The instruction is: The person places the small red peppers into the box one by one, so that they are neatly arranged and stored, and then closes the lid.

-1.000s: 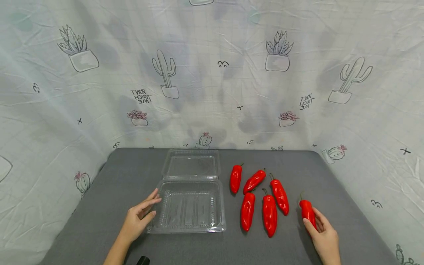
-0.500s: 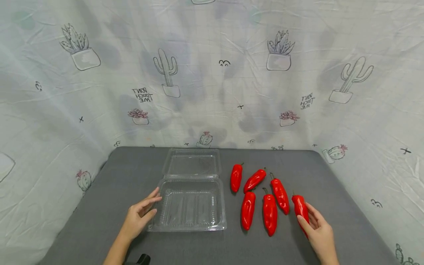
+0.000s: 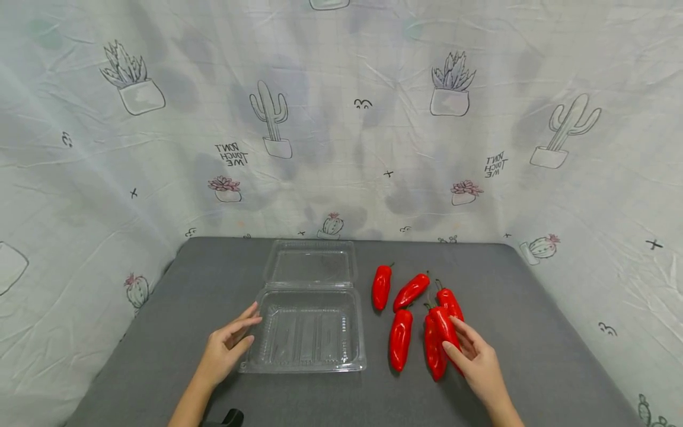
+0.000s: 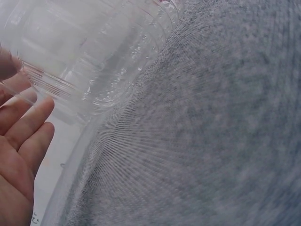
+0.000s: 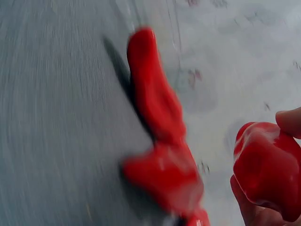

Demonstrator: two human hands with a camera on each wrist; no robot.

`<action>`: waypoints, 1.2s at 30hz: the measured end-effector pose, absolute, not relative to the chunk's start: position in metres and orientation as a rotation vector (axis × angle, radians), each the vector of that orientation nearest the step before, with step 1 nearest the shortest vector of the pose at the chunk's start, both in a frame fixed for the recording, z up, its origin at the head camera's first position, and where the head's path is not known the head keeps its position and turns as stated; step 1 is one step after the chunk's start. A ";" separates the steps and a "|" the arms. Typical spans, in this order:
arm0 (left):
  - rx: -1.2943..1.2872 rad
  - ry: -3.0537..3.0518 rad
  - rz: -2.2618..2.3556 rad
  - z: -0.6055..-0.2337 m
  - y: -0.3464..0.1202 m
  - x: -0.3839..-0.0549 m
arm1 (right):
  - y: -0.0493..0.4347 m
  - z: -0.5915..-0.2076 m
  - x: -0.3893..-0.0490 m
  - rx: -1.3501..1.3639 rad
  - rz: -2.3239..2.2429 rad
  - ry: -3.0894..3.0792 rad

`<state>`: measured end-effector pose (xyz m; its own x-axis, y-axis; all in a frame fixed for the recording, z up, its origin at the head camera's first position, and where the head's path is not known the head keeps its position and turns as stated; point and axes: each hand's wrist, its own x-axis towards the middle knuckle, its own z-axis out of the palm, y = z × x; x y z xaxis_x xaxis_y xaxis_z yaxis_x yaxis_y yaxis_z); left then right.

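Observation:
My right hand point(image 3: 479, 363) grips a red chili pepper point(image 3: 444, 326) between thumb and fingers, its green stem end pointing away from me. In the head view this pepper overlaps another red pepper point(image 3: 434, 356) and part of a third pepper point(image 3: 450, 301) behind it. The right wrist view shows the held pepper point(image 5: 268, 165) end-on, with blurred peppers on the table beyond. My left hand point(image 3: 226, 351) rests at the left side of a clear plastic clamshell box point(image 3: 312, 372), fingers extended along its rim. In the left wrist view the straight fingers point(image 4: 35, 122) lie against the box's wall.
The box's clear lid point(image 3: 310, 264) lies folded back toward the far edge of the grey table point(image 3: 213, 273). More red peppers point(image 3: 400, 341) lie between box and right hand. A black object point(image 3: 232, 417) shows at the bottom edge. Patterned cloth point(image 3: 341, 136) hangs behind.
My right hand has carried its pepper leftward from the table's right side to over the other peppers. The left hand and the box have stayed in place.

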<state>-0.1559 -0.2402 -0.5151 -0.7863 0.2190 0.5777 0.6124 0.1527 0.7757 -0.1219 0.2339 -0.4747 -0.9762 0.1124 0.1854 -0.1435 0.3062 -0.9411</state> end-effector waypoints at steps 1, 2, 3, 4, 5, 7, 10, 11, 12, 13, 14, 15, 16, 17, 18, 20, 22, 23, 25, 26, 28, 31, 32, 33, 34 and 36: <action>-0.795 -2.117 -1.665 -0.515 -0.240 -0.156 | 0.230 -0.475 -0.123 0.059 1.769 -2.342; -0.794 -2.125 -1.660 -0.515 -0.240 -0.155 | 0.225 -0.475 -0.124 0.088 1.802 -2.331; -0.794 -2.127 -1.657 -0.515 -0.240 -0.155 | 0.221 -0.476 -0.125 0.117 1.831 -2.324; -0.794 -2.124 -1.656 -0.515 -0.240 -0.155 | 0.216 -0.476 -0.126 0.140 1.856 -2.318; -0.797 -2.114 -1.662 -0.515 -0.240 -0.155 | 0.211 -0.476 -0.127 0.166 1.874 -2.318; -0.806 -2.088 -1.665 -0.515 -0.240 -0.156 | 0.201 -0.476 -0.129 0.215 1.922 -2.306; -0.824 -2.050 -1.684 -0.515 -0.239 -0.156 | 0.187 -0.476 -0.132 0.308 1.949 -2.304; -0.827 -2.044 -1.688 -0.516 -0.239 -0.156 | 0.183 -0.475 -0.133 0.344 1.958 -2.302; -0.829 -2.037 -1.690 -0.516 -0.239 -0.156 | 0.180 -0.475 -0.134 0.373 1.964 -2.302; -0.830 -2.033 -1.695 -0.516 -0.239 -0.156 | 0.176 -0.474 -0.135 0.397 1.966 -2.310; -0.829 -2.033 -1.696 -0.517 -0.239 -0.156 | 0.173 -0.473 -0.137 0.428 1.968 -2.311; -0.826 -2.034 -1.696 -0.517 -0.239 -0.156 | 0.170 -0.472 -0.138 0.449 1.968 -2.313; -0.821 -2.037 -1.693 -0.516 -0.239 -0.156 | 0.167 -0.471 -0.140 0.468 1.969 -2.314; -0.815 -2.040 -1.690 -0.516 -0.238 -0.156 | 0.163 -0.470 -0.142 0.486 1.965 -2.317; -0.810 -2.042 -1.687 -0.516 -0.238 -0.156 | 0.160 -0.470 -0.143 0.500 1.958 -2.321; -0.802 -2.048 -1.683 -0.515 -0.238 -0.156 | 0.153 -0.468 -0.146 0.540 1.941 -2.328; -0.805 -2.043 -1.686 -0.514 -0.237 -0.155 | 0.146 -0.467 -0.148 0.584 1.931 -2.329; -0.811 -2.038 -1.687 -0.514 -0.237 -0.155 | 0.143 -0.466 -0.149 0.598 1.928 -2.332; -0.819 -2.029 -1.693 -0.514 -0.237 -0.155 | 0.135 -0.464 -0.151 0.626 1.928 -2.336; -0.826 -2.024 -1.695 -0.514 -0.237 -0.155 | 0.132 -0.463 -0.152 0.636 1.927 -2.341; -0.835 -2.015 -1.696 -0.514 -0.237 -0.155 | 0.125 -0.461 -0.154 0.649 1.925 -2.360; -0.841 -2.008 -1.697 -0.515 -0.237 -0.156 | 0.116 -0.460 -0.157 0.685 1.916 -2.392; -0.843 -2.008 -1.694 -0.515 -0.237 -0.156 | 0.114 -0.460 -0.158 0.698 1.920 -2.403; -0.841 -2.008 -1.693 -0.515 -0.237 -0.156 | 0.111 -0.460 -0.159 0.716 1.926 -2.408; -0.841 -2.008 -1.693 -0.515 -0.237 -0.156 | 0.108 -0.460 -0.160 0.734 1.934 -2.411; -0.840 -2.010 -1.694 -0.515 -0.236 -0.155 | 0.102 -0.459 -0.162 0.771 1.944 -2.412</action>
